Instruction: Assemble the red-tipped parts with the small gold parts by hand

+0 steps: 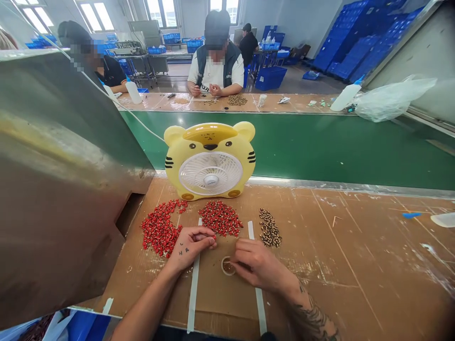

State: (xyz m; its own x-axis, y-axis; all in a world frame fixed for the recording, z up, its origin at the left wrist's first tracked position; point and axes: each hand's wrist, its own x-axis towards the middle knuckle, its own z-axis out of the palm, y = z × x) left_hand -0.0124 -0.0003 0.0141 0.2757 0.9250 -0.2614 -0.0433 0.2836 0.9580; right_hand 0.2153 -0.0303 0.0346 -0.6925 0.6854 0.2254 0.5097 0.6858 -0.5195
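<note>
My left hand [194,245] is closed in a pinch, with a bit of a small red piece showing at its fingertips. My right hand [259,263] has its fingers drawn together over the edge of a small round shallow dish [223,269]; whatever they hold is hidden. Both hands are above a cardboard sheet [216,300] edged by two white tape strips. Just beyond the left hand are a large red pile [159,232] of small pieces and a second red pile [220,219]. Beside the right hand is a pile of dark-and-gold pieces [270,228].
A yellow animal-faced fan [210,161] stands behind the piles. At left rises a large metal housing [67,175]. A green divider [337,147] runs across, with a co-worker [216,61] seated beyond it. A blue scrap [411,215] lies at right.
</note>
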